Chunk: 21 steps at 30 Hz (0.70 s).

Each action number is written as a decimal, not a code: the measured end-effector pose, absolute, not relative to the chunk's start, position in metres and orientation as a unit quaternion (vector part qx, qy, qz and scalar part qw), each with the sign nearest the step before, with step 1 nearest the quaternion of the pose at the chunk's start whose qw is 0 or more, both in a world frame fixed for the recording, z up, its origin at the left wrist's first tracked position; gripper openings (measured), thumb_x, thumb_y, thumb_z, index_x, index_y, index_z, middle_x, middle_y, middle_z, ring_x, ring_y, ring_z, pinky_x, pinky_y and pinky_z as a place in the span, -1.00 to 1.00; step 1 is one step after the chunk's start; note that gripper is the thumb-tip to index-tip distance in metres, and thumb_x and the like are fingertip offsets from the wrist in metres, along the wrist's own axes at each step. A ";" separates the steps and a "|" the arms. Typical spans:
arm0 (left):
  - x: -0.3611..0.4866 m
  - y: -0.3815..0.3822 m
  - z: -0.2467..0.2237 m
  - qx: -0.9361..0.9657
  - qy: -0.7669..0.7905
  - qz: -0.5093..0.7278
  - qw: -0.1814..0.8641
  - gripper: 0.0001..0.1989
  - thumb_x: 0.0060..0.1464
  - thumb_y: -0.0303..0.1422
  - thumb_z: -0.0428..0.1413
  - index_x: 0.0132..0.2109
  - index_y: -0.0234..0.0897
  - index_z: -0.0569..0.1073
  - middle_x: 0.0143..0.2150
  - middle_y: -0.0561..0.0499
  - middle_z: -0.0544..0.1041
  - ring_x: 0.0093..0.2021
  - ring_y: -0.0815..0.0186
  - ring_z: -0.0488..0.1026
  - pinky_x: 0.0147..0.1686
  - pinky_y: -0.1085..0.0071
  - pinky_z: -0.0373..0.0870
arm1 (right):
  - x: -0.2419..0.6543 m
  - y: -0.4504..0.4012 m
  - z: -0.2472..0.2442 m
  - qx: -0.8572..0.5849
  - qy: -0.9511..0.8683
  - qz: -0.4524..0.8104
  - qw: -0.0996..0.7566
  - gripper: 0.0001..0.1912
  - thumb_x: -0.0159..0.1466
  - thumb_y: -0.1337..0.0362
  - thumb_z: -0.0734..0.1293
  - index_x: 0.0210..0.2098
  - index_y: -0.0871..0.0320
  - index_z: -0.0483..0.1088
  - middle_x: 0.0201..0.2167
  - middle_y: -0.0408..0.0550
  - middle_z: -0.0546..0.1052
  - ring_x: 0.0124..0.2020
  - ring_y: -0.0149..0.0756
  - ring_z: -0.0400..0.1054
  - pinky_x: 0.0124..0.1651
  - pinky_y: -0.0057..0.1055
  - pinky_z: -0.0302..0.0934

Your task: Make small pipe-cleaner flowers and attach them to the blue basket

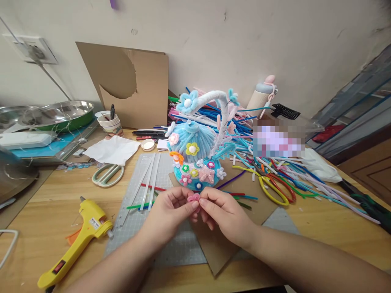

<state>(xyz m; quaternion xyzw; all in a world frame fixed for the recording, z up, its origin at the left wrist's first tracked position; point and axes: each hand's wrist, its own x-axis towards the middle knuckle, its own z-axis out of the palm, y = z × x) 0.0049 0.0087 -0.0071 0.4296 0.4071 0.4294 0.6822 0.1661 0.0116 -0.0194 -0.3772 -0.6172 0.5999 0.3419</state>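
Observation:
Between my two hands is a small pink pipe-cleaner flower (193,197), pinched by the fingertips from both sides. My left hand (171,209) grips its left edge with thumb and forefinger. From the right, my right hand (224,213) pinches the other edge, its lower fingers curled beneath. Just beyond the hands stands a blue fuzzy pipe-cleaner house-like piece (195,140), dotted with colourful flowers and a pink star (207,175). A white wrapped arch (224,110) rises from it, with a blue flower (187,102) at its tip.
A yellow glue gun (88,228) lies left on the table. Green-handled scissors (108,175) and glue sticks (149,179) are nearby. Yellow-handled pliers (273,191) lie right, by heaped pipe cleaners (244,138). Cardboard (210,248) and a cutting mat (180,252) lie under the hands.

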 end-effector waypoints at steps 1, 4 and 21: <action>0.005 0.009 -0.008 0.430 0.406 0.428 0.684 -0.79 -0.10 -0.31 0.30 -0.41 -0.37 0.47 -0.55 0.05 0.47 -0.54 0.42 0.38 -0.47 0.49 0.34 | 0.166 0.012 -0.020 -0.376 -0.611 0.607 0.341 -0.65 0.34 0.05 0.15 -0.44 0.16 0.25 -0.58 -0.20 0.33 -0.65 -0.50 0.14 -0.57 -0.51 0.06; 0.005 0.010 -0.012 0.417 0.396 0.432 0.695 -0.80 -0.07 -0.32 0.29 -0.40 -0.38 0.48 -0.53 0.04 0.49 -0.51 0.42 0.40 -0.43 0.50 0.35 | 0.166 0.013 -0.022 -0.374 -0.592 0.623 0.348 -0.67 0.34 0.08 0.16 -0.44 0.17 0.26 -0.58 -0.21 0.32 -0.65 -0.51 0.14 -0.58 -0.53 0.05; 0.003 0.010 -0.011 0.246 0.336 0.405 0.814 -0.91 -0.02 -0.47 0.25 -0.36 -0.46 0.54 -0.51 0.03 0.48 -0.52 0.52 0.38 -0.42 0.60 0.39 | 0.181 0.027 -0.012 -0.285 -0.871 0.167 0.363 -0.92 0.28 0.40 0.21 -0.30 0.12 0.31 -0.44 -0.11 0.49 -0.42 -0.37 0.35 -0.34 -0.44 0.23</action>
